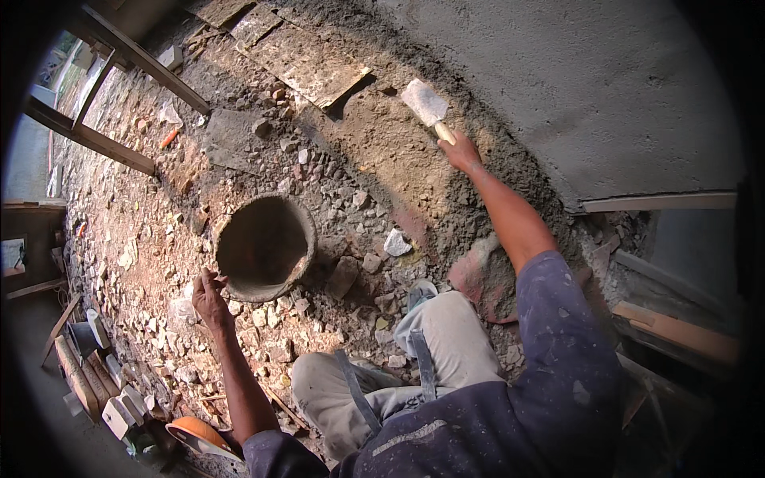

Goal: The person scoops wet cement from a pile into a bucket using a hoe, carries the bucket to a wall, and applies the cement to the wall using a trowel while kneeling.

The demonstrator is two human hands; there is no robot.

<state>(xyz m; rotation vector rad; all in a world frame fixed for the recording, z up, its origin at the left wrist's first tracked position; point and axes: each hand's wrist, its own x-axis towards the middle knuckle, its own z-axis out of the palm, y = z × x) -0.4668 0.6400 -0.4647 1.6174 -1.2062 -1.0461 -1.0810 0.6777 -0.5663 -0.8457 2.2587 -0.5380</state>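
My right hand (461, 151) is wrapped round the wooden handle of a trowel (425, 103), its flat blade pale and coated. The trowel is held out over the sandy, mortar-strewn ground along the foot of a grey plastered wall (590, 88). On the left, a round dark bucket (309, 256) with a crusted rim stands on the rubble, its mouth toward me and its inside in deep shadow. My left hand (210, 301) is at the near left of that rim, fingers curled and closed against it. The exact grip of the fingertips is hard to make out.
Broken stones cover the ground, with a white stone (396, 243) before my feet. Flat boards (307, 68) lie at the far side. A wooden frame (119, 95) stands far left. Wood pieces (76, 378) and an orange hard hat (199, 434) are near left; planks (677, 331) lie right.
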